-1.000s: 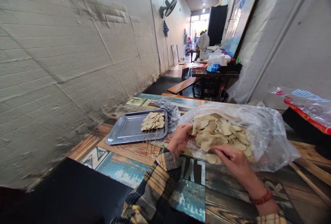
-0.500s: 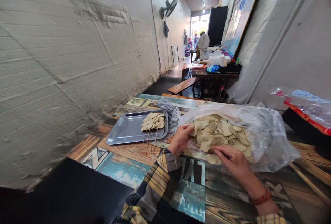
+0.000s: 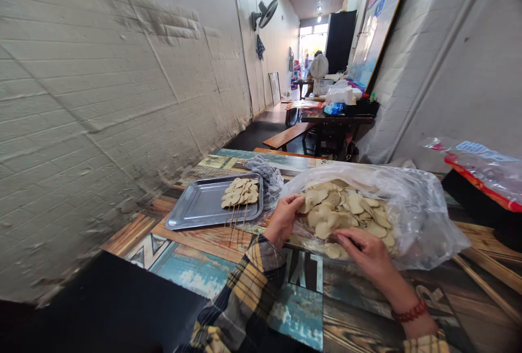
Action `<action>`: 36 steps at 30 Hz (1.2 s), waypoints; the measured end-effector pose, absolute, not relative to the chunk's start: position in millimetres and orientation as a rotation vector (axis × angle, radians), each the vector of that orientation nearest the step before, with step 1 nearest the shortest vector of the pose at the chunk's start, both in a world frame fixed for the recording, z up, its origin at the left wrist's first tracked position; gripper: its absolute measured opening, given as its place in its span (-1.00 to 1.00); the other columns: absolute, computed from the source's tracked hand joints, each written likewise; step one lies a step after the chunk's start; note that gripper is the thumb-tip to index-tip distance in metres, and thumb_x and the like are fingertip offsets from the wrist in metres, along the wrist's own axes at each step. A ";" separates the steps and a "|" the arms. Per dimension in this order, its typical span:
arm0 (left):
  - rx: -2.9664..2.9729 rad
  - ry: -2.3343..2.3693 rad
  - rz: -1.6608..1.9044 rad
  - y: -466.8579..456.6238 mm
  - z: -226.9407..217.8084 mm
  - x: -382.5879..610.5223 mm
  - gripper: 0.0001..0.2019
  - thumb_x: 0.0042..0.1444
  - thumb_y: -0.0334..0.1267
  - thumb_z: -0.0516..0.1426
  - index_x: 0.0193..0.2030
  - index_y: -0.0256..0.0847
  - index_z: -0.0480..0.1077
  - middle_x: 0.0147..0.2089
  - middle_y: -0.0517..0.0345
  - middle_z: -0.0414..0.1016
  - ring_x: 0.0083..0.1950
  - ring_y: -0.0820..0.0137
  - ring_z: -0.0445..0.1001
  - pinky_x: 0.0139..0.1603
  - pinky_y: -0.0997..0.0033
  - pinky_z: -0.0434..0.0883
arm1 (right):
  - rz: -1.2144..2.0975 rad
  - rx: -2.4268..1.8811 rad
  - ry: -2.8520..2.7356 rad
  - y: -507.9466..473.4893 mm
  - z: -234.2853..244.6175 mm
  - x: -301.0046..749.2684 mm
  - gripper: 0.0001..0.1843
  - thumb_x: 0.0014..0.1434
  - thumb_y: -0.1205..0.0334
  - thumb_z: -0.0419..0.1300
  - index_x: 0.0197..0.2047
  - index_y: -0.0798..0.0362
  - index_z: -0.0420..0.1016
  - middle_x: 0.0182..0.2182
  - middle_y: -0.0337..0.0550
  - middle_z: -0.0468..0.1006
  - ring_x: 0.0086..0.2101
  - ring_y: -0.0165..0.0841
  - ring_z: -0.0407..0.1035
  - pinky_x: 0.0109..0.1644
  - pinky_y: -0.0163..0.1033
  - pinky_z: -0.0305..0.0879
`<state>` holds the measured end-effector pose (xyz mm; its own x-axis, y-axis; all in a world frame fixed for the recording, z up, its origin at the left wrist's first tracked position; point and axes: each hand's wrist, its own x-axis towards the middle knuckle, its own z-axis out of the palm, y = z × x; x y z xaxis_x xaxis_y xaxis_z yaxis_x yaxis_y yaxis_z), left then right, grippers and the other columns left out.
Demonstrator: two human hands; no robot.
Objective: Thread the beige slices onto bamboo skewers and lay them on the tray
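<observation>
Pale, thin food slices (image 3: 359, 206) fill a clear plastic bag (image 3: 424, 217) that lies open on the table. At the bag's left side my left hand (image 3: 285, 216) is closed, thumb and fingers pinching the edge of a slice. My right hand (image 3: 365, 252), with a red beaded bracelet (image 3: 411, 310) at its wrist, is closed in a pinch at the lower front edge of the slices. What lies between its fingertips is hidden. Left of the bag, a metal tray (image 3: 196, 200) bears similar slices (image 3: 240, 192) threaded on several thin skewers (image 3: 237, 217), whose ends stick out over the near rim.
A crumpled grey plastic bag (image 3: 267, 171) sits between tray and bag. At the right are a black container with red-edged plastic packaging (image 3: 485, 171) and wooden strips (image 3: 489, 274). Beyond the patterned table (image 3: 204, 266) stand a bench (image 3: 287, 135) and a cluttered table (image 3: 338, 118).
Both hands keep almost the same pose at the slices. The whole view has shifted very slightly; the tray and bag stay put.
</observation>
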<state>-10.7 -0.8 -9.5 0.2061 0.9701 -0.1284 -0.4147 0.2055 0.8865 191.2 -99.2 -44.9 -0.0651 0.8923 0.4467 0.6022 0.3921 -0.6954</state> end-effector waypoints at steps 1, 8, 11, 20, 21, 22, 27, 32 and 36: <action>0.828 0.824 1.133 -1.3 -8.4 -10.8 -0.60 -0.36 -0.04 0.47 -0.50 -0.30 0.52 -0.53 0.25 0.40 -0.48 0.55 0.27 -0.42 0.50 0.25 | 0.419 -1.307 -1.767 -99.2 -44.4 191.0 -0.63 0.35 0.02 0.12 -0.23 -0.01 0.72 -0.26 -0.03 0.74 -0.24 -0.16 0.62 -0.14 -0.13 0.54; 0.774 0.830 1.133 1.5 -11.4 -11.7 -0.64 -0.36 -0.12 0.47 -0.51 -0.30 0.49 -0.53 0.26 0.40 -0.49 0.55 0.29 -0.45 0.50 0.24 | 0.417 -1.295 -1.741 -99.7 -45.0 189.8 -0.62 0.34 -0.01 0.13 -0.23 -0.01 0.72 -0.27 -0.02 0.74 -0.25 -0.13 0.63 -0.10 -0.06 0.55; 0.761 0.832 1.134 3.8 -14.7 -12.1 -0.65 -0.33 -0.13 0.46 -0.50 -0.29 0.48 -0.52 0.24 0.41 -0.47 0.51 0.31 -0.44 0.47 0.26 | 0.430 -1.298 -1.752 -100.2 -44.4 189.9 -0.62 0.34 0.00 0.13 -0.23 -0.02 0.73 -0.26 -0.02 0.74 -0.24 -0.13 0.63 -0.10 -0.07 0.55; 0.707 0.819 1.129 3.2 -13.1 -12.0 -0.69 -0.31 -0.18 0.44 -0.50 -0.28 0.46 -0.51 0.21 0.44 -0.46 0.49 0.34 -0.43 0.45 0.29 | 0.422 -1.265 -1.758 -99.1 -43.2 190.3 -0.64 0.33 0.01 0.14 -0.24 -0.02 0.73 -0.29 -0.04 0.74 -0.27 -0.14 0.63 -0.13 -0.07 0.57; 0.706 0.817 1.131 3.1 -12.9 -12.0 -0.69 -0.31 -0.18 0.44 -0.50 -0.28 0.46 -0.51 0.20 0.44 -0.46 0.49 0.33 -0.43 0.45 0.29 | 0.427 -1.264 -1.756 -99.1 -43.0 190.1 -0.64 0.32 0.01 0.14 -0.24 -0.02 0.73 -0.29 -0.03 0.74 -0.26 -0.14 0.63 -0.13 -0.07 0.57; 0.707 0.816 1.133 3.2 -12.8 -12.0 -0.68 -0.32 -0.18 0.44 -0.50 -0.28 0.46 -0.51 0.20 0.44 -0.46 0.48 0.33 -0.43 0.44 0.28 | 0.431 -1.266 -1.752 -99.3 -42.8 190.0 -0.65 0.32 0.01 0.15 -0.24 -0.03 0.73 -0.28 -0.03 0.74 -0.26 -0.14 0.63 -0.13 -0.07 0.57; 0.712 0.809 1.148 3.9 -13.3 -12.2 -0.68 -0.34 -0.17 0.45 -0.51 -0.27 0.45 -0.52 0.18 0.44 -0.46 0.48 0.33 -0.44 0.45 0.26 | 0.446 -1.267 -1.750 -99.8 -41.7 189.3 -0.66 0.32 0.04 0.15 -0.22 -0.02 0.74 -0.28 -0.03 0.74 -0.27 -0.16 0.63 -0.13 -0.08 0.57; 0.694 0.796 1.122 2.3 -9.6 -11.2 -0.71 -0.29 -0.20 0.42 -0.50 -0.28 0.45 -0.50 0.16 0.45 -0.45 0.47 0.34 -0.43 0.45 0.24 | 0.439 -1.259 -1.731 -100.0 -40.6 189.7 -0.63 0.31 -0.02 0.16 -0.24 -0.03 0.74 -0.29 -0.03 0.74 -0.28 -0.15 0.63 -0.14 -0.08 0.58; 0.649 0.769 1.072 -0.2 -4.5 -10.5 -0.79 -0.22 -0.27 0.37 -0.48 -0.28 0.46 -0.49 0.16 0.45 -0.47 0.49 0.32 -0.44 0.45 0.22 | 0.460 -1.263 -1.754 -99.8 -40.9 191.5 -0.62 0.32 -0.04 0.15 -0.22 -0.04 0.75 -0.27 -0.02 0.75 -0.25 -0.15 0.63 -0.12 -0.08 0.58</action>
